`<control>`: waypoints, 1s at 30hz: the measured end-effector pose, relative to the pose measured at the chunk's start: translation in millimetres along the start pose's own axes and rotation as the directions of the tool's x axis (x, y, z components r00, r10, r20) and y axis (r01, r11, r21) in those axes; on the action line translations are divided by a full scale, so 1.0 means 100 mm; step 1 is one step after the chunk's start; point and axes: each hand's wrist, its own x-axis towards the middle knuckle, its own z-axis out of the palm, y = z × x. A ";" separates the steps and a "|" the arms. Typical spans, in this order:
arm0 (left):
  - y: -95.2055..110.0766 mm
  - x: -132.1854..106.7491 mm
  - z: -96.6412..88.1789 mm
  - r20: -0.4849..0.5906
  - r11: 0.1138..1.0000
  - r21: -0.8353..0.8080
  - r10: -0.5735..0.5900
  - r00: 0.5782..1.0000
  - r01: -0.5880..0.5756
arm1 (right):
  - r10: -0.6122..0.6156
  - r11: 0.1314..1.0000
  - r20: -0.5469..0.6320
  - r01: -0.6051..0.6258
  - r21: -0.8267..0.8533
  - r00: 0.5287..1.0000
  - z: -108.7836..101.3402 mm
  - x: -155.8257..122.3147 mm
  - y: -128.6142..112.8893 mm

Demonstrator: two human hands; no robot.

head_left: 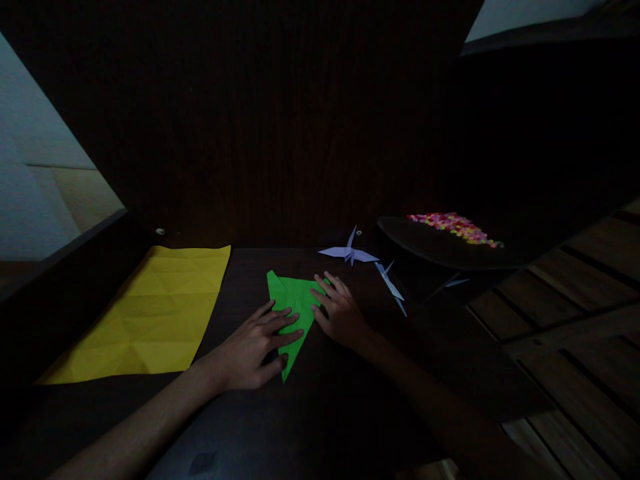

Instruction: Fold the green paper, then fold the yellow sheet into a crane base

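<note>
While the green paper is pressed on the dark counter, its narrow tip is pointed toward the person and its broad end is turned away. Its long axis is laid almost straight outward from the person, and a small corner is poked out at the far left. The paper is placed near the middle of the counter, between the yellow sheet and two cranes.

The left hand is held wide, with its spread fingers laid across the paper's left side and its thumb set near the tip. The right hand is also held wide, its fingers fanned over the far right corner, by which that corner is partly hidden.

One green paper and one yellow sheet can be counted. The sheet is spread out at the left and is marked by many creases. Of the cranes, one lilac crane is set near the back panel, with its wings stretched sideways; one blue crane is slanted just beside it, nearer the right hand. On the curved shelf one pile of pink, red and yellow bits is heaped, too small to be counted singly. Wooden slats are seen beyond, at the right.
</note>
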 end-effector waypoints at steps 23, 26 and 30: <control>0.02 0.01 -0.09 0.079 0.977 -0.199 0.091 0.993 -0.074 | -0.269 0.939 0.018 0.259 0.226 0.963 -0.04 0.01 -0.12; 0.03 0.01 -0.08 0.085 0.974 -0.211 0.100 0.991 -0.081 | -0.258 0.943 0.029 0.246 0.224 0.966 -0.02 0.02 -0.13; 0.03 0.01 -0.09 0.092 0.969 -0.235 0.104 0.990 -0.080 | -0.320 0.916 0.054 0.294 0.273 0.946 0.00 0.02 -0.12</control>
